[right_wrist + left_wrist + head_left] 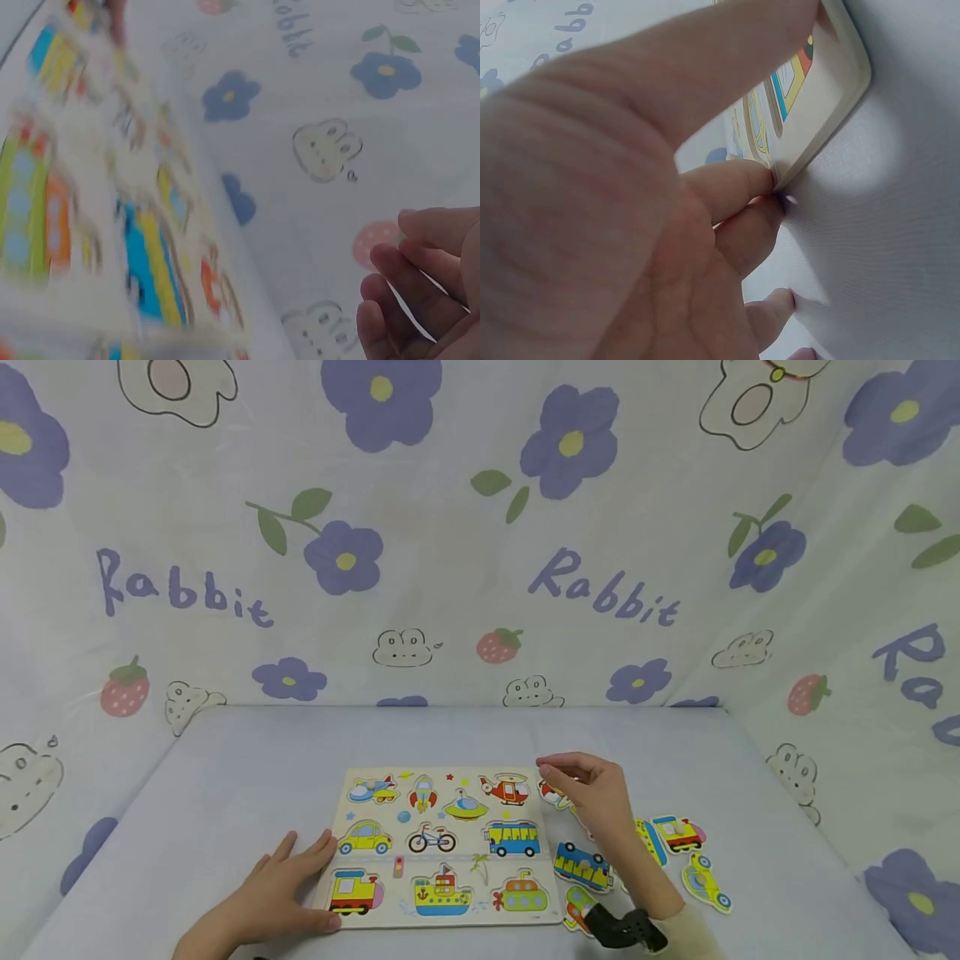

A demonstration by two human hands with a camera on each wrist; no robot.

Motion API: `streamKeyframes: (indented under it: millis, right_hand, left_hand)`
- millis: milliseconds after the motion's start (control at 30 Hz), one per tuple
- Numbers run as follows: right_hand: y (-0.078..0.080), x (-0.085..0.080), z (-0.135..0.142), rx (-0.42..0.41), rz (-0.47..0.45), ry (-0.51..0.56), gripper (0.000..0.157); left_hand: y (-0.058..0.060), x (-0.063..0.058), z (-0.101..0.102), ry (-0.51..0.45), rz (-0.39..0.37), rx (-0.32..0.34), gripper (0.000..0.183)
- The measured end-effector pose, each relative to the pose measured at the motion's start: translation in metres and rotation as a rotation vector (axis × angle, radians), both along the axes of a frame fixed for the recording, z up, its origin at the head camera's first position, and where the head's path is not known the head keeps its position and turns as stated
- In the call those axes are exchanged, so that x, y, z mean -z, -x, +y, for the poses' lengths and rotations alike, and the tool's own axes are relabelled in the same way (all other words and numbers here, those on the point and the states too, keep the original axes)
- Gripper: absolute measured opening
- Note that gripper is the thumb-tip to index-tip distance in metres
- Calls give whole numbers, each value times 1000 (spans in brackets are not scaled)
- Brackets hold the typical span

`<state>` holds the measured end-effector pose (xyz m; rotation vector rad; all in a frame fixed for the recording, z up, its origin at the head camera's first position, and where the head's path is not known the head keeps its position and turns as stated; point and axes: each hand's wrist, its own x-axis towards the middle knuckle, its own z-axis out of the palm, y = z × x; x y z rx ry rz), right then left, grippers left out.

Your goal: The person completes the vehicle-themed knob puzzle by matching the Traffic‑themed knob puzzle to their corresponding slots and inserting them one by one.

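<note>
A wooden puzzle board (442,864) printed with vehicles lies flat on the table. My left hand (272,893) rests at its left edge, fingers spread; in the left wrist view the thumb (727,52) lies over the board's corner and the index finger touches its side. My right hand (592,789) hovers by the board's far right corner. Its fingers (412,285) are loosely bent, with nothing between them in the right wrist view. Below it are a partly hidden red-and-white piece (551,794), a bus piece (583,866) and a green piece (577,906).
Right of my right forearm lie a train piece (681,832), a yellow car piece (705,883) and a partly covered blue-and-yellow piece (651,842). A black strap (626,931) circles the right wrist. Printed cloth (450,527) walls the table at back and sides.
</note>
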<state>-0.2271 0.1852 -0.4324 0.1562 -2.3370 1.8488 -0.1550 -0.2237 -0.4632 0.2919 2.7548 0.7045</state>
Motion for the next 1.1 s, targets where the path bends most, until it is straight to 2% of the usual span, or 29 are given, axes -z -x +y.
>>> streamKeyframes:
  millis: [167, 367, 567, 767, 833, 1100]
  right_hand:
    - [-1, 0, 48, -28, 5, -156, 32]
    - [4, 10, 93, -86, -55, -183, 37]
    - [16, 11, 133, -135, -51, -264, 38]
    - [31, 18, 150, -227, -118, -262, 37]
    - [34, 21, 151, -238, -141, -275, 36]
    - [47, 27, 147, -258, -134, -346, 34]
  left_hand:
    - [3, 2, 1, 29, -35, -22, 109]
    - [-1, 3, -3, 29, -30, -15, 108]
    - [-1, -2, 1, 4, -10, -5, 107]
    - [0, -2, 4, 18, -21, 0, 108]
    - [0, -1, 3, 22, -16, 9, 108]
    - [4, 3, 1, 32, -7, 22, 110]
